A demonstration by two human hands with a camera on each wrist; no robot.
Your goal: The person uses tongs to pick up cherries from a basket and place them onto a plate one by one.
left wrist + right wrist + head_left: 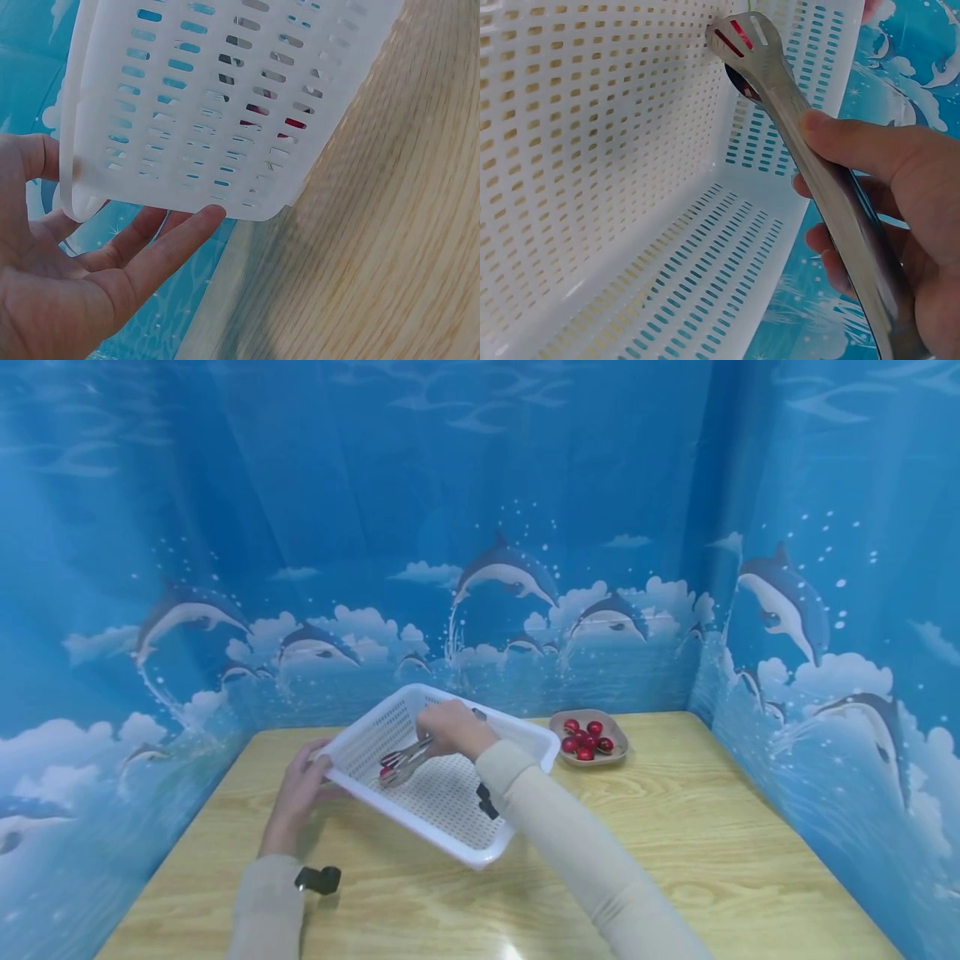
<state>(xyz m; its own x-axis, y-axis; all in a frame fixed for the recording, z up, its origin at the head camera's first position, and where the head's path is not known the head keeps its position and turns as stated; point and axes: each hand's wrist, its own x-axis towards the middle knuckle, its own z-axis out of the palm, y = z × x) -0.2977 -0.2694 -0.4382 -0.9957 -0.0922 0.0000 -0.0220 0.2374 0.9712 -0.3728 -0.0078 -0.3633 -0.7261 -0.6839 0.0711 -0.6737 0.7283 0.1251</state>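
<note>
A white perforated plastic basket (450,802) is tilted over the table, its left corner held by my left hand (300,785). In the left wrist view the thumb lies at the rim, while the fingers (176,244) reach along and under the end wall. My right hand (453,728) grips metal tongs (810,150) inside the basket. Between the slotted heads of the tongs shows a red cherry (741,34), mostly hidden, near the basket's left end. Red also shows through the slots of the basket wall in the left wrist view.
Right of the basket, a small beige bowl (621,743) with several red cherries (585,753) stands at the back of the wood-grain table (675,843). Blue dolphin-print curtains (360,527) enclose the table at the back and sides.
</note>
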